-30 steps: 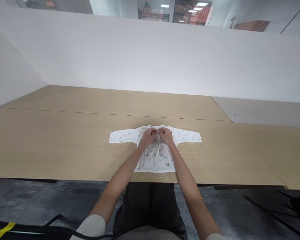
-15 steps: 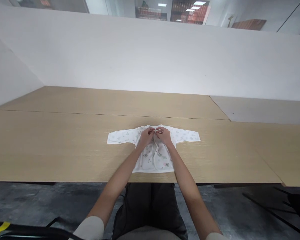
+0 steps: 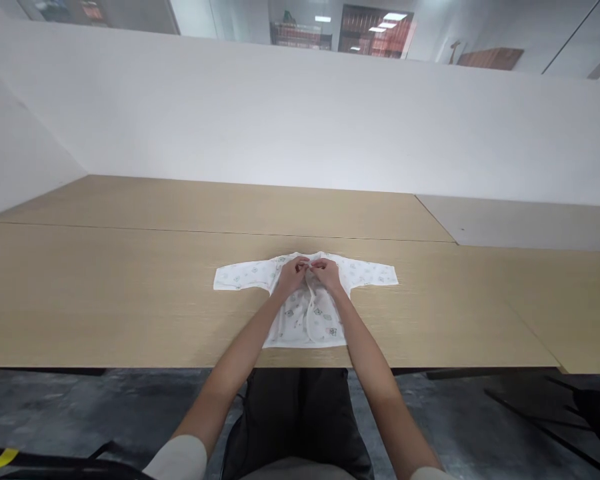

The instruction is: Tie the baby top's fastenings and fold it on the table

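Observation:
A small white baby shirt (image 3: 295, 320) with a faint printed pattern lies flat, its two sleeves spread to the sides and its hem toward me. Down its middle runs a curved front edge. My left hand (image 3: 293, 273) pinches the cloth at the top of this edge, close below the neckline. Fingertips of my right hand (image 3: 326, 272) meet it there, closed on the same front edge from the other side. What lies right between the fingertips is too small to make out.
The shirt rests on a wide wooden table (image 3: 130, 293), near its front edge. A white partition (image 3: 300, 120) stands along the back. At the lower left is a black bar with yellow tape (image 3: 3, 460); dark chair legs (image 3: 535, 420) show at the lower right.
The fingertips of both hands have drawn slightly closer together at the neckline. The shirt lies as before; the view has shifted a little.

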The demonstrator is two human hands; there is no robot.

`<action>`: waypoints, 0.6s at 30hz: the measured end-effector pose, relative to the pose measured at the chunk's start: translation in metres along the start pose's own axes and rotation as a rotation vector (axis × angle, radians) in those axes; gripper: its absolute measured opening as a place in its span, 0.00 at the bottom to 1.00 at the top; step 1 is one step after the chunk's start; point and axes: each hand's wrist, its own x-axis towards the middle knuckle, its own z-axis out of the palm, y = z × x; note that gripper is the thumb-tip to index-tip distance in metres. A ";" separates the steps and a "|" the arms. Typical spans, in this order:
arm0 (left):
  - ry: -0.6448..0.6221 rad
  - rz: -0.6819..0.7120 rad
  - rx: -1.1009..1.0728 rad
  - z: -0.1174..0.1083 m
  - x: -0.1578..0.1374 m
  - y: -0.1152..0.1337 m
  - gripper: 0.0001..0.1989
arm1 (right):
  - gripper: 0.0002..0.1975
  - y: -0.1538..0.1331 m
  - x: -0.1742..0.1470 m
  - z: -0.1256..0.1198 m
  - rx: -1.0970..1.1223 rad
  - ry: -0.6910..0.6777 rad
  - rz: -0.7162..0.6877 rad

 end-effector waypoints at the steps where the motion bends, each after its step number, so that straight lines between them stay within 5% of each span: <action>1: -0.003 0.024 0.067 -0.001 0.000 0.000 0.12 | 0.09 0.000 0.000 0.000 -0.001 -0.004 0.022; 8: -0.034 0.156 0.474 -0.013 -0.003 0.006 0.08 | 0.09 -0.004 -0.004 -0.001 -0.335 -0.006 -0.113; 13: -0.232 0.113 0.420 -0.026 -0.007 0.016 0.09 | 0.12 -0.011 -0.011 -0.012 -0.431 -0.087 -0.189; 18: -0.399 0.112 0.265 -0.031 -0.008 0.019 0.11 | 0.20 -0.019 -0.020 -0.032 -0.419 -0.331 -0.122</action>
